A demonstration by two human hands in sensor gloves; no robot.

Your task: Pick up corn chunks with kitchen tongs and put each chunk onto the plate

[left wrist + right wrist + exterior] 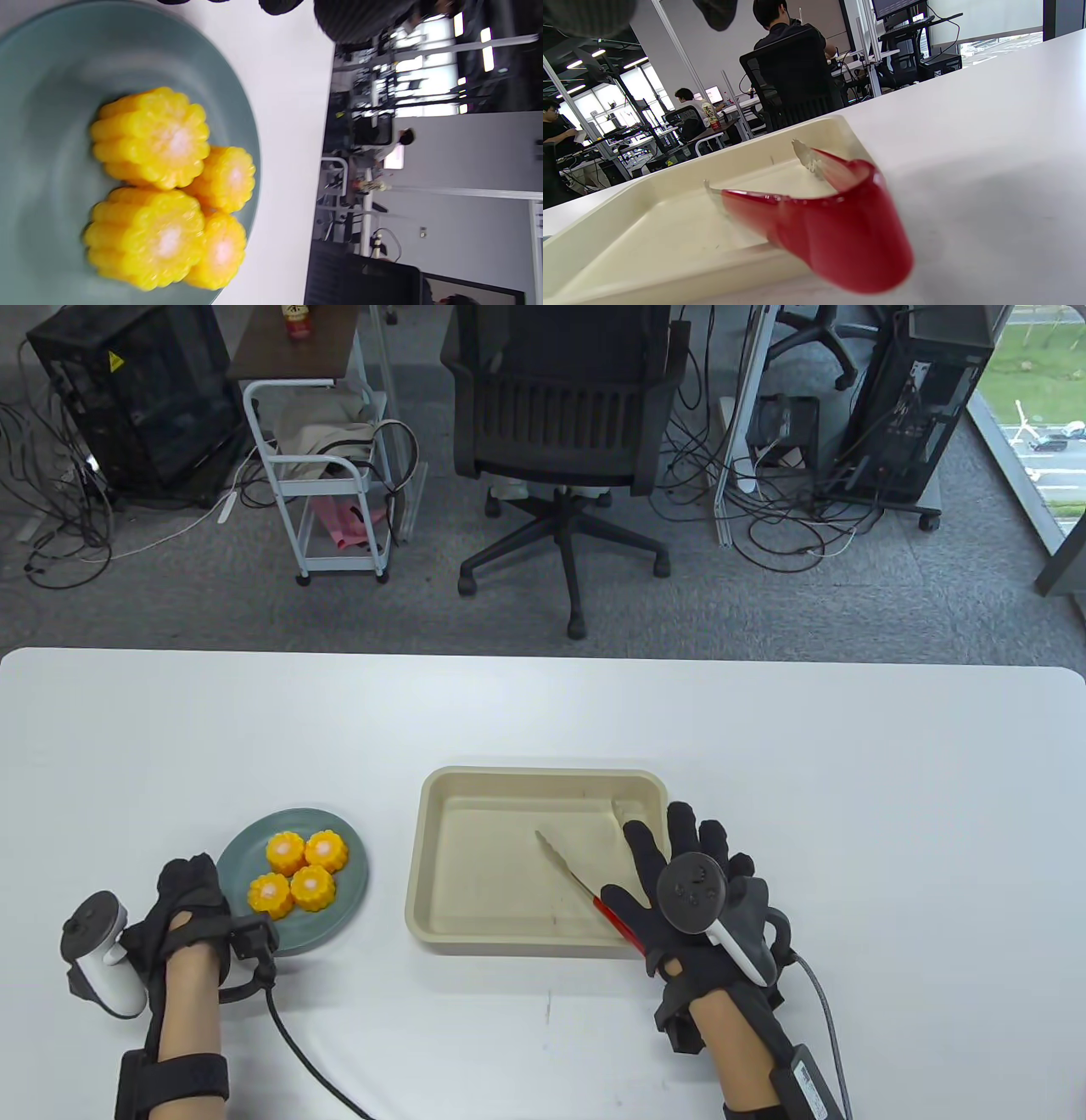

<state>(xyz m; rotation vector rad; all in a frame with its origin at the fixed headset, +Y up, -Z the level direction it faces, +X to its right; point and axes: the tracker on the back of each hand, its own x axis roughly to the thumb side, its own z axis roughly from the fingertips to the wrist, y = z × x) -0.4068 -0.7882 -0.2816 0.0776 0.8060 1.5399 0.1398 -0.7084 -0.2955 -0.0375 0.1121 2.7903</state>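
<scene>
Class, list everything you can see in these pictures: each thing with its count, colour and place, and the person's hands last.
Corn chunks: four, yellow, on the plate.
Plate: one, grey-green, table's left.
Tray: one, cream, table centre, no corn inside.
Tongs: one, red handle, tips open over the tray.
Table: one, white.
Office chair: one, black, behind the table.
Left hand: black glove, beside the plate.
Right hand: black glove, fingers spread over the tongs' handle.

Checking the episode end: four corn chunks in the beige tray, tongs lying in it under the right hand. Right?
Not quite. The four corn chunks sit on the green plate, not in the beige tray, as the table view shows. The tongs do lie in the tray under the right hand.
</scene>
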